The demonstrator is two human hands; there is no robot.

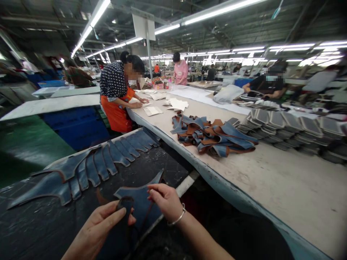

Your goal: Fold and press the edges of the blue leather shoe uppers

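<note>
The pale counter bears grey stacks and a blue-brown heap; the dark counter has a row of blue pieces. Beside a blue panel, the left grip pinches a dark curled piece; the right grip is clenched, its content unclear.

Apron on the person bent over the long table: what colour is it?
The apron is bright orange-red; it shows best in the head view.

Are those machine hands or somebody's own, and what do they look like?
They're a person's own hands, ungloved. The right hand has a thin, silvery bracelet at its wrist, with a small knobbly part on the band. The left hand shows no jewellery. No sleeves show on either forearm.
</note>
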